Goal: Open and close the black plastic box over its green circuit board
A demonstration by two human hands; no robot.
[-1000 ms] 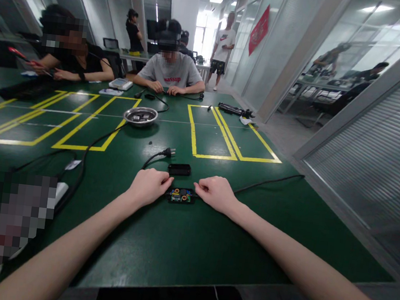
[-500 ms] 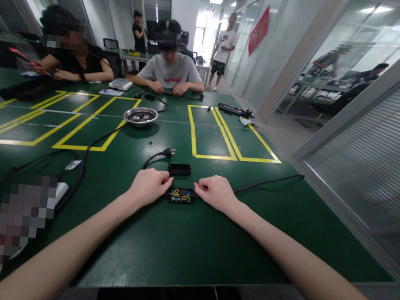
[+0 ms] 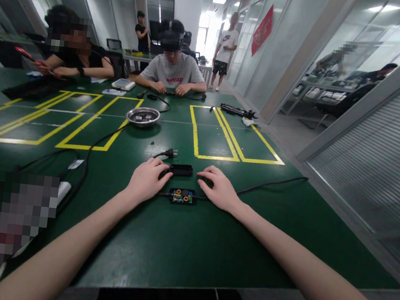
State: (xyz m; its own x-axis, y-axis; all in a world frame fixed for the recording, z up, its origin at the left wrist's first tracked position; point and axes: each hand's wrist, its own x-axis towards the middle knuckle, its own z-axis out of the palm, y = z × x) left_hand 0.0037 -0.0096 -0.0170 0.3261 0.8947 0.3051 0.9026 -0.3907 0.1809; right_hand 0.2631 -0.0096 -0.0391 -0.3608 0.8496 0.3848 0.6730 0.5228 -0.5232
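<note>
On the green table lies an open black power adapter case (image 3: 183,196) with a circuit board and copper coils showing, a cable leaving each end. Just beyond it is the black cover half (image 3: 181,170), hollow side up. My left hand (image 3: 148,178) is open, thumb and fingers apart, its fingertips at the cover's left end; whether they touch it I cannot tell. My right hand (image 3: 219,187) is open too, fingers parted, a small gap to the right of the cover. A black mains plug (image 3: 169,153) lies behind my left hand.
A metal bowl (image 3: 143,116) holding small metal parts stands farther back. Yellow tape (image 3: 217,158) marks rectangles on the table. A black cable (image 3: 276,182) runs off to the right. Two people sit across the table; a folded tripod (image 3: 238,110) lies at the far right.
Both hands have let go of the cables at the adapter case's ends, opened, and moved forward to either side of the cover. The case stays on the table.
</note>
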